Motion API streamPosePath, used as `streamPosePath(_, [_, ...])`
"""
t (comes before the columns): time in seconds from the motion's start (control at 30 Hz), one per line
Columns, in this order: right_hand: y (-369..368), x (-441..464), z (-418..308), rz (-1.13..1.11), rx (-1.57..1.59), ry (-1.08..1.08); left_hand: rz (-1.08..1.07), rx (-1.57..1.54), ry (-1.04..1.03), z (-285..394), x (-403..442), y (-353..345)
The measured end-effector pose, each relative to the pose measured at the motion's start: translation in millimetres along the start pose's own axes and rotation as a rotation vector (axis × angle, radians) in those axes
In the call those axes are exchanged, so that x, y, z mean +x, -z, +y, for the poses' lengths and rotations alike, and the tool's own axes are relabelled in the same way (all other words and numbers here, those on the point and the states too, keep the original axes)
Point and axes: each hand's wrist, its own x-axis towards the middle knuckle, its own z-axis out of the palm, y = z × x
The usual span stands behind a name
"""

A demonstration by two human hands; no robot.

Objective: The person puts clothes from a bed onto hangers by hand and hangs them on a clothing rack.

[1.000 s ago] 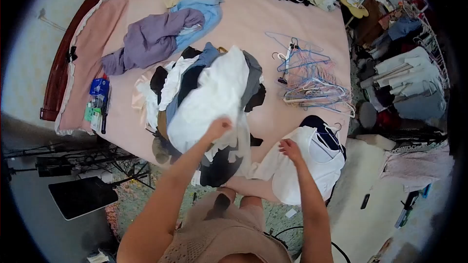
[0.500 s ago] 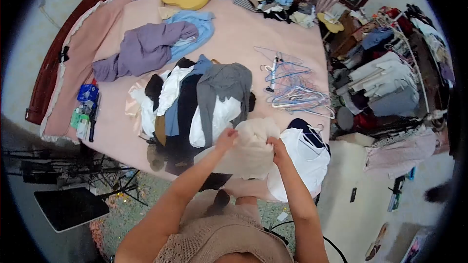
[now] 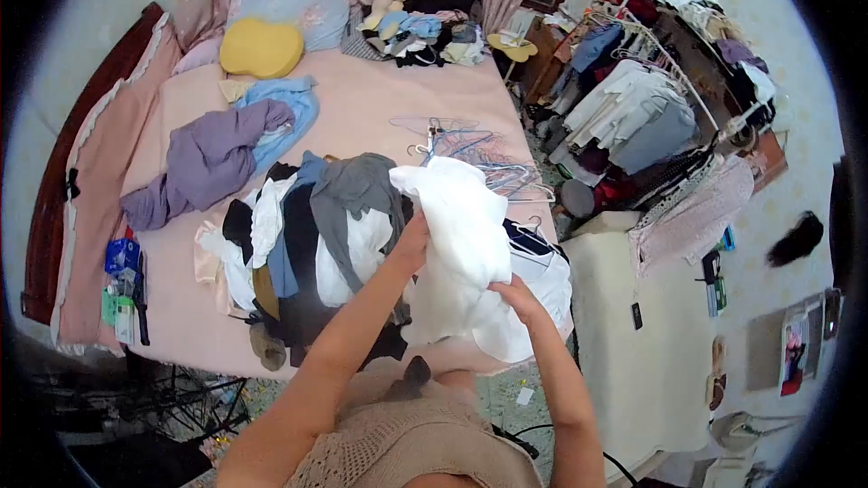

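Observation:
A white garment hangs bunched in the air over the bed's front edge, its lower part spreading down. Its exact kind does not show. My left hand grips its left side, the fingertips partly behind the fabric. Lower on the right, my right hand pinches the cloth. Left of my left hand lies a heap of clothes with a grey garment on top. Beyond the raised cloth are several wire hangers. Beside my right hand, a white top lies on the bed with a hanger at its neck.
The pink bed holds a purple garment, a yellow cushion and a far clothes pile. To the right stand a loaded clothes rack and a cream surface. Tripod-like stands are at the lower left.
Both hands keep hold of the white garment, which is now raised higher and stretched longer between them. My left hand has moved up. The view has swung to the right.

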Motion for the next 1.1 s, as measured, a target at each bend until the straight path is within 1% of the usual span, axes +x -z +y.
streamPosePath(0.03, [0, -2, -6, 0.025, -0.187, 0.066, -0.003, 0.102, -0.054, 1, -1, -7])
streamPosePath(0.07, [-1, 0, -7, 0.039, -0.179, 0.074, -0.017, 0.110, -0.046, 0, -1, -11])
streamPosePath(0.13, [-12, 9, -19, 0.327, -0.220, 0.464, -0.017, 0.279, -0.167, -5, -1, -16])
streamPosePath(0.17, [-16, 6, -32, 0.357, -0.237, 0.498, -0.030, 0.284, -0.166, -6, -1, -21])
streamPosePath(0.23, [-37, -2, -65, 0.349, -0.249, 0.584, 0.056, 0.696, -0.390, -6, -4, -39])
streamPosePath(0.27, [-51, -10, -81, 0.352, -0.247, 0.594, 0.005, 0.820, -0.499, -9, -3, -40])
streamPosePath(0.3, [-66, -19, -96, 0.380, -0.385, 0.751, -0.001, 0.825, -0.504, -8, -7, -45])
streamPosePath(0.33, [-73, -22, -105, 0.407, -0.524, 0.905, -0.084, 0.934, -0.572, -5, -12, -52])
streamPosePath(0.37, [-69, -17, -107, 0.411, -0.520, 0.912, -0.169, 1.042, -0.638, -3, -17, -58])
streamPosePath(0.43, [-56, 6, -99, 0.278, -0.455, 1.004, -0.136, 1.020, -0.641, 1, -19, -65])
streamPosePath(0.47, [-51, 24, -92, 0.310, -0.159, 0.798, -0.097, 1.079, -0.655, 10, -22, -73])
streamPosePath(0.5, [-49, 21, -100, 0.310, -0.155, 0.800, -0.057, 1.139, -0.668, 19, -23, -77])
streamPosePath(0.53, [-48, 10, -114, 0.360, -0.017, 0.648, -0.054, 1.205, -0.637, 28, -20, -71])
streamPosePath(0.57, [-47, 0, -126, 0.406, 0.119, 0.492, -0.054, 1.208, -0.636, 35, -17, -66])
streamPosePath(0.63, [-45, -13, -143, 0.447, 0.247, 0.550, 0.106, 1.133, -0.717, 47, -13, -64])
streamPosePath(0.67, [-32, -10, -141, 0.403, 0.230, 0.581, 0.103, 1.133, -0.714, 52, -12, -64])
streamPosePath(0.7, [-18, -2, -135, 0.414, 0.238, 0.555, 0.109, 1.026, -0.656, 58, -12, -65])
streamPosePath(0.77, [-4, -5, -138, 0.425, 0.340, 0.588, 0.114, 0.815, -0.533, 68, -8, -67])
streamPosePath(0.8, [3, -6, -140, 0.440, 0.342, 0.626, 0.077, 0.784, -0.597, 71, -5, -68])
streamPosePath(0.83, [9, -8, -140, 0.506, 0.366, 0.642, 0.067, 0.786, -0.588, 75, -6, -69])
streamPosePath(0.9, [22, -16, -142, 0.575, 0.355, 0.648, 0.126, 0.743, -0.485, 83, -7, -70])
streamPosePath(0.93, [27, -19, -143, 0.607, 0.365, 0.684, 0.131, 0.714, -0.516, 84, 0, -65])
streamPosePath(0.97, [35, -18, -141, 0.645, 0.375, 0.696, 0.124, 0.717, -0.509, 87, 4, -64])
streamPosePath(1.03, [42, -24, -140, 0.701, 0.354, 0.751, 0.080, 0.913, -0.648, 94, 6, -68])
streamPosePath(1.07, [50, -21, -137, 0.764, 0.294, 0.799, 0.130, 0.995, -0.656, 95, 6, -70])
streamPosePath(1.1, [56, -19, -136, 0.767, 0.297, 0.799, 0.127, 0.997, -0.654, 99, 4, -74])
